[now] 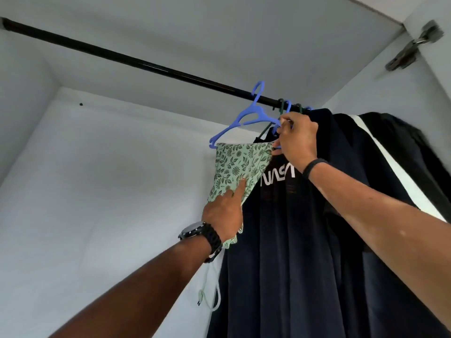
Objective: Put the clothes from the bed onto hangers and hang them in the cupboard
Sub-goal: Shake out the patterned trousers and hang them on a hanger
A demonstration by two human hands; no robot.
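Cupboard (102, 167) interior fills the view, white walls & ceiling, w/ a black rail (136, 61) running from upper left down to the right. Hung at the rail's right end: a dark navy NASA t-shirt (288, 228) and, further right, a black garment w/ white stripe (390, 162), packed close together on their own hangers. Just left of them is the green floral garment (238, 164), small, thin cotton-looking w/ leaf print & a frilled hem, pale drawstring cord (210, 286) dangling below. It sits on the blue plastic hanger (246, 119), whose hook is at the rail but tilted; can't tell if it's fully seated over it. Right hand (296, 136) is up at the hanger's right shoulder, fingers curled & pinching the hanger arm and the garment's top corner together. Left hand (223, 213) is lower, fingers lying fairly straight against the fabric's lower half w/ index extended, steadying rather than clamping, though the thumb side is hidden. Handling, as a guess: the garment is v. light, soft & floppy, no stiffness, so it'll slide off a smooth plastic arm if the hanger tips; only one side looks properly draped. Best to take hold at the hanger neck or shoulder, not the cloth, & keep it level while the hook settles. Cord could snag on neighbouring clothes. Metal door hinge (415, 46) at top right.
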